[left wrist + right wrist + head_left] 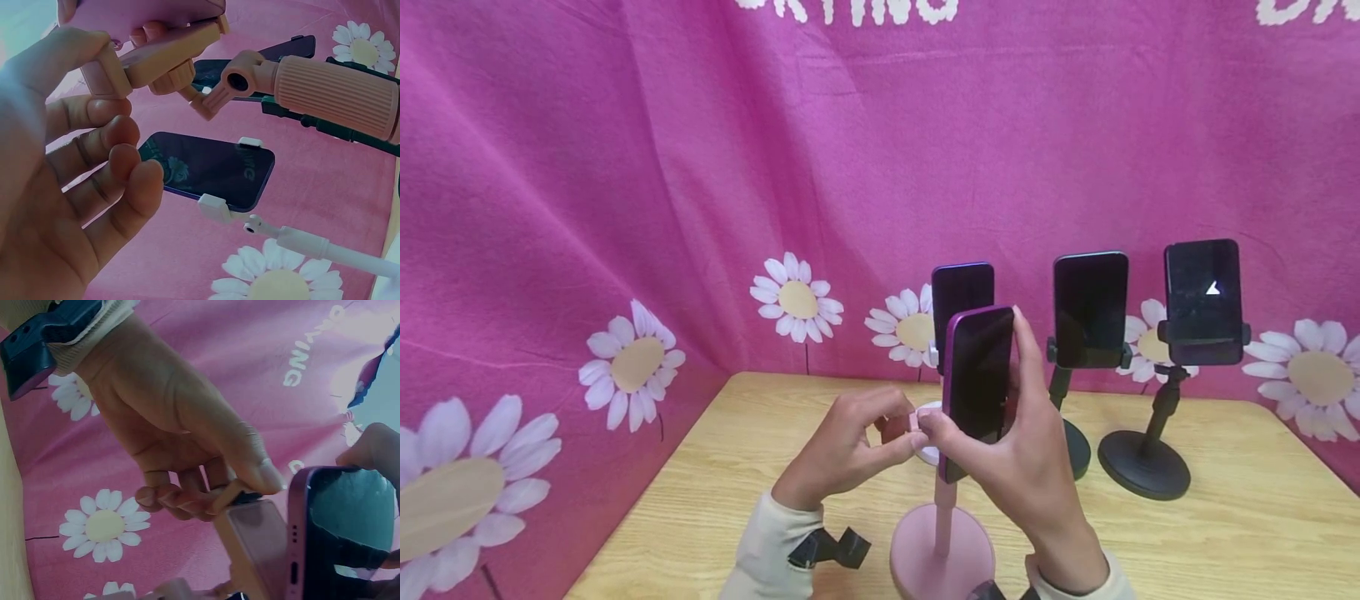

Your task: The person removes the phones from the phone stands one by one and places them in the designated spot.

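Phone (981, 379) (purple-edged) partly blocks rear phone (961, 286), w/ 2 dark stands (1144, 465) R.

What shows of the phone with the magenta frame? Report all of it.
The magenta-framed phone has a glossy dark screen that looks unlit, rounded corners, and small holes and a slot along one edge. The right grip holds it nearly upright, slightly tilted, beside the pink stand's clamp; whether phone and clamp touch is unclear.
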